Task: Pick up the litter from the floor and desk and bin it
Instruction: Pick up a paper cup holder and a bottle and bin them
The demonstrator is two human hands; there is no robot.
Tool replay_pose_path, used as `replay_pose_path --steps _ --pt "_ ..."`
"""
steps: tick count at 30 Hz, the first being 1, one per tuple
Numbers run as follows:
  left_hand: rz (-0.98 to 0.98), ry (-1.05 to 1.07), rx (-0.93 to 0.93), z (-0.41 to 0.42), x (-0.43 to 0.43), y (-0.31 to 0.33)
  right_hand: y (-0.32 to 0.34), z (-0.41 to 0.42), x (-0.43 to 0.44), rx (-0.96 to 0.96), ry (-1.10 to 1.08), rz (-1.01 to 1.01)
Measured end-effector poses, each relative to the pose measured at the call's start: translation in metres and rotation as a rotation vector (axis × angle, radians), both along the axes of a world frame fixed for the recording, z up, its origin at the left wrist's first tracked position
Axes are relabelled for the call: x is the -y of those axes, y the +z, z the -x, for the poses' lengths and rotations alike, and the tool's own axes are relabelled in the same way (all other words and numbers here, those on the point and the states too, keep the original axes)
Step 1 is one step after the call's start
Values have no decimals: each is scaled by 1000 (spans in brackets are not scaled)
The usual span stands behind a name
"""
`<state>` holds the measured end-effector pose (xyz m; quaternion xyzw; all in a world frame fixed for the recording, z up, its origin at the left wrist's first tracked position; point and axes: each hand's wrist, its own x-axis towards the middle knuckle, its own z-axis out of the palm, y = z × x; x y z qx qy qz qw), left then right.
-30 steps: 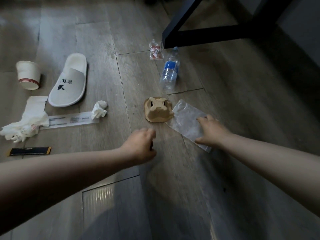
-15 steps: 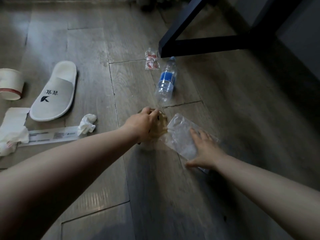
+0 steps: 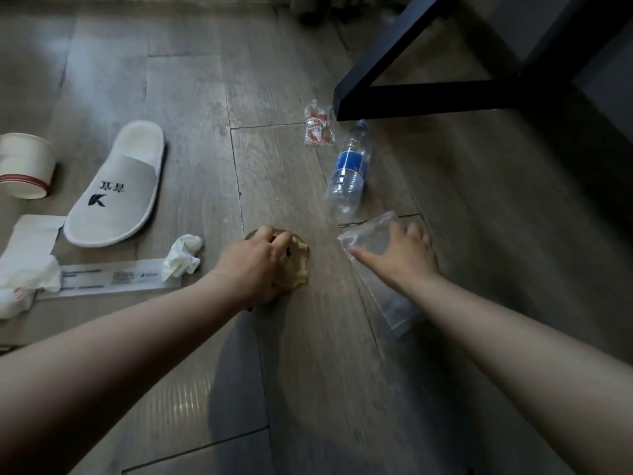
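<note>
left hand grips cardboard tray, mostly hidden | right hand spread flat on plastic bag

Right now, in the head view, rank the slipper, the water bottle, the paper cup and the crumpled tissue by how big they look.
1. The white slipper, clearly largest.
2. The water bottle and paper cup: about alike, and the frame edge cuts the cup, so no ranking.
3. The crumpled tissue, smallest.

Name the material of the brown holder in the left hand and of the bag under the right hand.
The cup carrier looks like moulded paper pulp: matt tan, thick soft-edged ridges. The bag seems thin clear plastic film: the floor grain shows through, and it glints faintly.
</note>
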<state>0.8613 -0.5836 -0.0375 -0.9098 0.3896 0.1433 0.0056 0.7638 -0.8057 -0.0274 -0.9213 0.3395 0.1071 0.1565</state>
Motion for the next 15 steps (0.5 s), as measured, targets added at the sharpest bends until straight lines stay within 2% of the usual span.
replay_pose_path --steps 3,7,11,15 --pt "15 11 -12 1 1 -3 7 -44 -2 200 -15 -138" --pt "7 13 -23 1 0 -3 -1 -95 -9 376 -122 -236" --pt "-8 11 -24 3 2 -2 -10 -113 -8 421 -312 -352" --pt "-14 9 -32 3 2 0 -2 -100 -4 402 -303 -387"
